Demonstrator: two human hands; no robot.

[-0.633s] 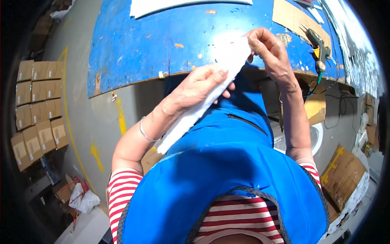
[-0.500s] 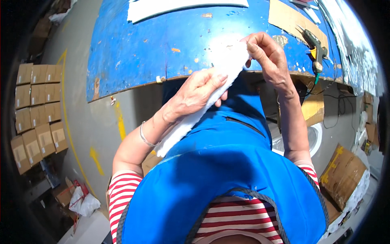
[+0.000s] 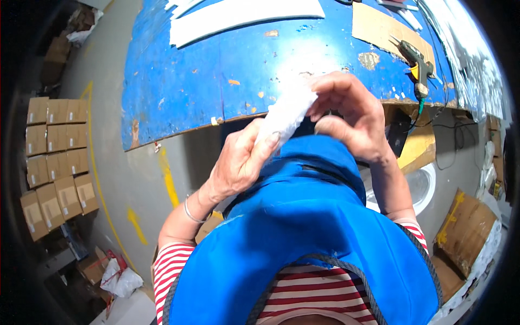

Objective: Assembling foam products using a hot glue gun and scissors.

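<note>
Above the near edge of the scratched blue tabletop [image 3: 216,81], I hold a white, stiff strip of foam-like sheet [image 3: 287,111] between both hands. My left hand [image 3: 238,162] wraps its lower part, grip closed, thumb pressed on the strip. My right hand [image 3: 352,116] pinches the upper end with curled fingers. Far right on the tabletop lies a glue gun [image 3: 417,59] beside a flat cardboard piece [image 3: 379,27]; long white strips [image 3: 244,13] lie at the far edge.

We see the strip [image 3: 287,111] held between both hands, left hand [image 3: 241,160] nearer, right hand [image 3: 349,116] right, over the table [image 3: 216,70] near edge; glue gun [image 3: 417,62] lies far right.
</note>
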